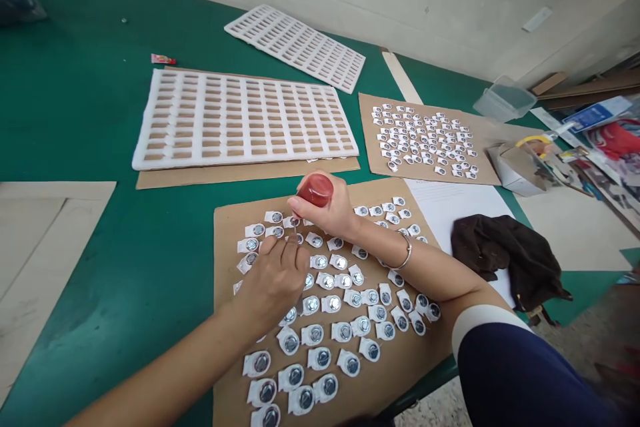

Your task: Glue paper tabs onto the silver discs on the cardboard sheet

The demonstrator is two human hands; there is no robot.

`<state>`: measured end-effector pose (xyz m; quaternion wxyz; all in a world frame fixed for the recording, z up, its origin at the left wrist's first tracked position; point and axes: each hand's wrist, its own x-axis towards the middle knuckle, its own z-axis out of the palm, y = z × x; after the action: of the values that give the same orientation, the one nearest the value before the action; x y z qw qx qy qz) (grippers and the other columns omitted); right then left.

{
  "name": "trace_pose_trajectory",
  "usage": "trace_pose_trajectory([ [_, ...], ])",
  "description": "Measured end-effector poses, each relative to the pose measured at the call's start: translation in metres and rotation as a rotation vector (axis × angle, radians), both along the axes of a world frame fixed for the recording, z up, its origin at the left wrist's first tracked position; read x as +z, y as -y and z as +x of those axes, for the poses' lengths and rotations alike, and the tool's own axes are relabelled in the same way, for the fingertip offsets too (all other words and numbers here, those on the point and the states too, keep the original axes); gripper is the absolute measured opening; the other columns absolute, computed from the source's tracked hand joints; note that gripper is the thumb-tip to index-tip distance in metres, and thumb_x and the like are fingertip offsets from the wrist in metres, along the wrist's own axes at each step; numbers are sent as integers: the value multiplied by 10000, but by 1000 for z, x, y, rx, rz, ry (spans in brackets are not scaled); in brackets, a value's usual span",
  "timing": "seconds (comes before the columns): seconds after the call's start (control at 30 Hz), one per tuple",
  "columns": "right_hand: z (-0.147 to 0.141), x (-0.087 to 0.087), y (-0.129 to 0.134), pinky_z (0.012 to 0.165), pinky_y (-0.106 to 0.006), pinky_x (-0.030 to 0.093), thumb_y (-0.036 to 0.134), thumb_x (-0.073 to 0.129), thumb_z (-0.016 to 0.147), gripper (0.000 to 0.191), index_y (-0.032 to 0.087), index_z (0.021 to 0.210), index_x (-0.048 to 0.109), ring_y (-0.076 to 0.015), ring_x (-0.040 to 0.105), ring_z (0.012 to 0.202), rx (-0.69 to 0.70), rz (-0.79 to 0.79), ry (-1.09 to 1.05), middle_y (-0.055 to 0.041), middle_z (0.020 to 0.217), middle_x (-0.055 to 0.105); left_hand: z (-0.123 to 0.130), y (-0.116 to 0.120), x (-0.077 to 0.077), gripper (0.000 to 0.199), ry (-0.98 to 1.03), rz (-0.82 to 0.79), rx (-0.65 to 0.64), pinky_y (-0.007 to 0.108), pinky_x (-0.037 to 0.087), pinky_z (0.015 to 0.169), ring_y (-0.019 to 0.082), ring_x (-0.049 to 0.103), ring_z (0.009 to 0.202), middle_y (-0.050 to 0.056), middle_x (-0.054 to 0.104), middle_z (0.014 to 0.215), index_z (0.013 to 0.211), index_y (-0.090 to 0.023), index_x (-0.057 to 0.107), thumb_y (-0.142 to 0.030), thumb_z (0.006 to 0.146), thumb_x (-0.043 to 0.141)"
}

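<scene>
My right hand [327,203] is wrapped round a red, round-ended, bottle-like tool [316,190]. A thin tip points down from it toward the small pieces. My left hand [277,273] is closed beside that tip, its fingers curled down low over the board; whatever they pinch is hidden. Both hands are above a brown cardboard sheet [227,320]. Rows of small white tabbed pieces, each with a round silver disc, cover the sheet; one such piece [329,385] lies near the front. My hands and forearms hide some of them.
A white slotted foam tray [245,120] rests on cardboard at the back, with another foam tray [300,47] behind it. More tabbed pieces lie on a second cardboard sheet [485,133]. At right are a dark brown cloth [500,257], an open box [517,170] and a clear tub [505,100].
</scene>
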<state>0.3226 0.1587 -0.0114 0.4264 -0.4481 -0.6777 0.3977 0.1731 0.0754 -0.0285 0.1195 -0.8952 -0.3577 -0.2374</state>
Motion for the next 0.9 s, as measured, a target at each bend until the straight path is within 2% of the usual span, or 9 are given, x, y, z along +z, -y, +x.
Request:
trace_pose_trajectory([
  [0.2,0,-1,1,650,-345,535,476,750,685,333,233,773,540,-163,588,631,7,46,9,0,669,633,3,0,1,285,-51,103,21,391,537,676,217,623,672,153,679,760,691,-134,583,23,827,388],
  [0.47,1,0,1,661,-347,531,452,734,711,296,232,757,541,-166,587,646,37,52,20,-3,675,627,2,0,2,285,-15,55,9,388,518,650,230,614,639,128,630,649,658,-131,556,60,803,403],
  [0.9,0,-2,0,656,-318,509,402,732,729,262,219,758,547,-142,560,644,22,147,29,7,689,610,1,0,1,231,-2,14,-8,396,510,630,233,585,610,113,595,630,687,-113,560,32,785,410],
])
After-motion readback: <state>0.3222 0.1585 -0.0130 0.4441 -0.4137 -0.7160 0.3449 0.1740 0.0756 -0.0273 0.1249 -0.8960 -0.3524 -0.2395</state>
